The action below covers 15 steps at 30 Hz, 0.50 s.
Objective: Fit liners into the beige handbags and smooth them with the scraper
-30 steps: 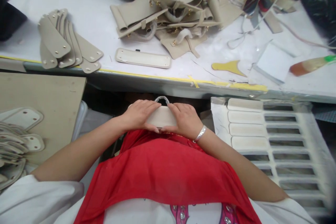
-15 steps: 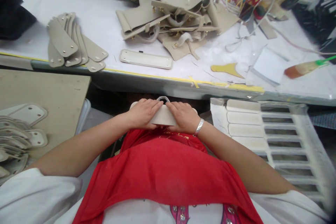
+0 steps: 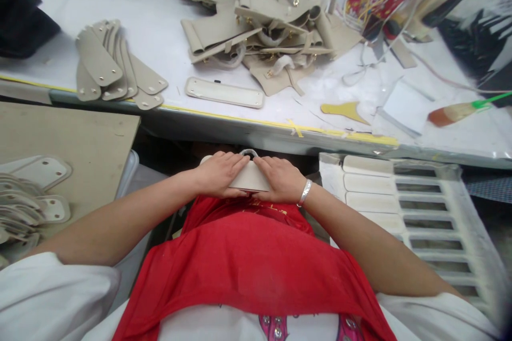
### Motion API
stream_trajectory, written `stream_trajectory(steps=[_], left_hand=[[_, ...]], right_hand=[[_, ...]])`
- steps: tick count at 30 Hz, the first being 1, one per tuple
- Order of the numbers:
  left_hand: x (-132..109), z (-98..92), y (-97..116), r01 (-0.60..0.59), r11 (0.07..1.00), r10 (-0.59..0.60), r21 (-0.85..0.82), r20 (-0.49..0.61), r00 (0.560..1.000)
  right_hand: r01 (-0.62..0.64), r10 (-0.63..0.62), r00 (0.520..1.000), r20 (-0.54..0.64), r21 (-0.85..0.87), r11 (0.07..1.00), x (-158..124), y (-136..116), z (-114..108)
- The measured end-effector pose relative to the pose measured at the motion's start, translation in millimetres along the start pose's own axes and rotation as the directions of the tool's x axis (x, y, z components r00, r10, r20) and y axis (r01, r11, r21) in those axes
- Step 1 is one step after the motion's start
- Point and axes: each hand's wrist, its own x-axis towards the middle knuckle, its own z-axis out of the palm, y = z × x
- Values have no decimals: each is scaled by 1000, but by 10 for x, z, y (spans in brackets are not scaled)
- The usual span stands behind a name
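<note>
Both my hands press on a cream padded strap piece (image 3: 251,177) that lies across my lap, just under the table edge. My left hand (image 3: 218,173) covers its left half with fingers wrapped over the top. My right hand (image 3: 280,178), with a silver bracelet at the wrist, covers its right half the same way. A small metal ring (image 3: 248,152) shows at the piece's far edge between my fingertips. A matching flat cream piece (image 3: 224,92) lies on the white table (image 3: 168,37) in front of me.
A fan of beige tabs (image 3: 114,66) lies at table left, a heap of beige bag parts (image 3: 260,16) further back. A slotted rack (image 3: 420,208) with several cream pieces stands at my right. A brown board (image 3: 80,138) with cream tabs (image 3: 32,197) sits at my left. A glue brush (image 3: 460,111) rests at table right.
My hands stay on the cream piece with almost no shift. The view has drifted slightly, so the table things appear a little lower and further right.
</note>
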Motion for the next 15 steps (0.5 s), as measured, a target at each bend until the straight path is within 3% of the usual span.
stream_trajectory(steps=[5, 15], left_hand=[[-2, 34, 12, 17, 999, -16, 39, -22, 1000], [6, 54, -14, 50, 999, -49, 18, -36, 998]], right_hand=[[11, -12, 1000, 21, 47, 999, 16, 35, -1], [-88, 85, 995, 58, 35, 996, 122, 12, 6]])
